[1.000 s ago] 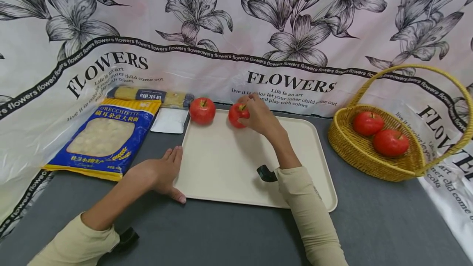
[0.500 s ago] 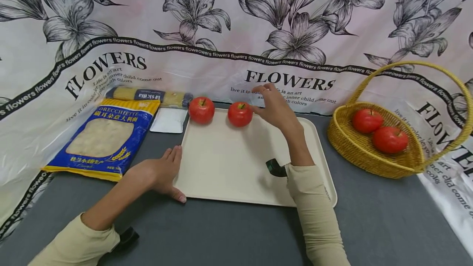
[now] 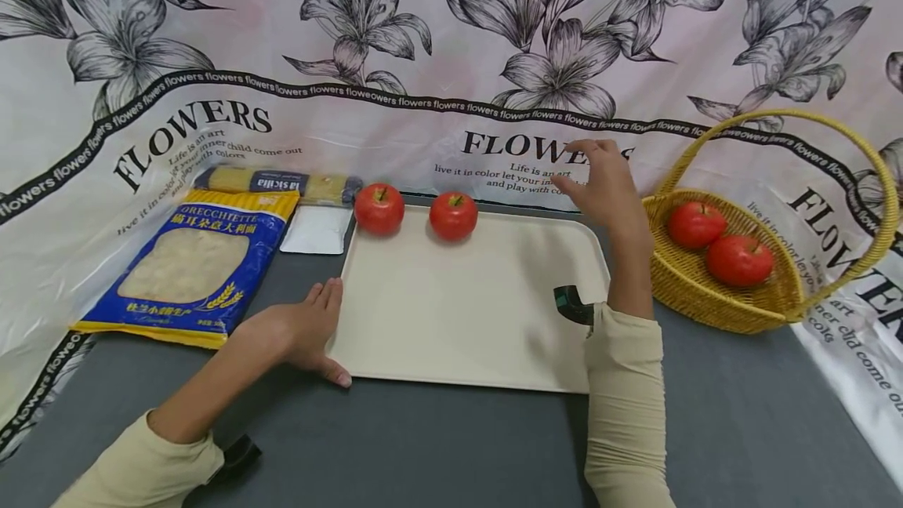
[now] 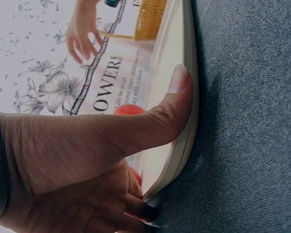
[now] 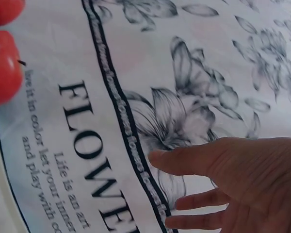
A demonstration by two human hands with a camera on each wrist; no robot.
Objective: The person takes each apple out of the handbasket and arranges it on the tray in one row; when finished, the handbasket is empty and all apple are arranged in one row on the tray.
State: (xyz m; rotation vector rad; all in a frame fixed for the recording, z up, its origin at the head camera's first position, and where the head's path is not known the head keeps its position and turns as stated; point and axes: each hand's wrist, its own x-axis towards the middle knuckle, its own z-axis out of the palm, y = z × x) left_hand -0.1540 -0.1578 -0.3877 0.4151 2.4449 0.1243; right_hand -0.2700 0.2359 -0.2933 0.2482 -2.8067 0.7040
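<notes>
1. One corner of the tray (image 3: pixel 466 312), the near right, is hidden behind the right sleeve (image 3: pixel 625 398).
2. The basket (image 3: pixel 694 302), beyond the right edge, holds two apples (image 3: pixel 697 225) (image 3: pixel 739 261).
3. Two more apples (image 3: pixel 379 209) (image 3: pixel 454 216) stand along the tray's far edge.
4. Left hand (image 3: pixel 302 335) touches the left edge, fingers uncurled; right hand (image 3: pixel 603 185) is raised, empty, near the far right corner.

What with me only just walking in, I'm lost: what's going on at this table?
A person's left hand rests against the left side of the cream tray, thumb on its rim. The right hand is raised near the tray's far right corner, holding nothing. Two red apples sit side by side, a little apart, at the tray's far edge; two more apples are in the yellow basket to its right.
</notes>
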